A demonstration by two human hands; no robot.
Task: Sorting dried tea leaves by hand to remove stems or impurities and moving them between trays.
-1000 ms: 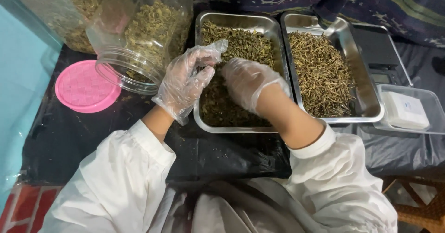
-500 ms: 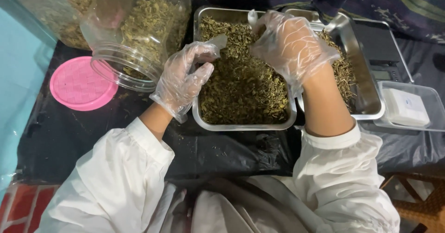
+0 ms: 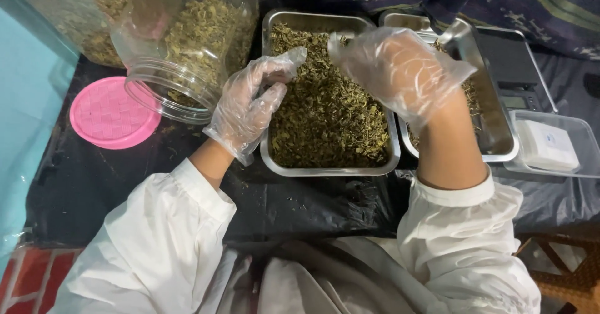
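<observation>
Two gloved hands work over one rectangular steel tray of dried green-brown leaf (image 3: 325,111), taken here as the landmark.

Head view. The left hand (image 3: 250,111), in a loose clear plastic glove, rests at the tray's left rim with fingers curled together; whether it pinches any leaf cannot be told. The right hand (image 3: 400,70), gloved alike, is raised above the tray's far right corner, fingers bent downward and cupped; leaf inside the grasp is not visible, so its hold cannot be told either. Left of the tray a clear plastic jar of the same leaf (image 3: 187,45) lies tilted with its open mouth toward the left hand, and a round pink lid (image 3: 112,113) lies farther left. Right of the tray stands a second steel tray of thin dried stalks (image 3: 481,101), partly hidden by the right hand.

Risks, as judged: the baggy glove tips could snag the rim and scatter leaf onto the black sheet; the raised right hand could drop leaf among the stalks; a nudge of the left wrist could roll the open jar.
</observation>
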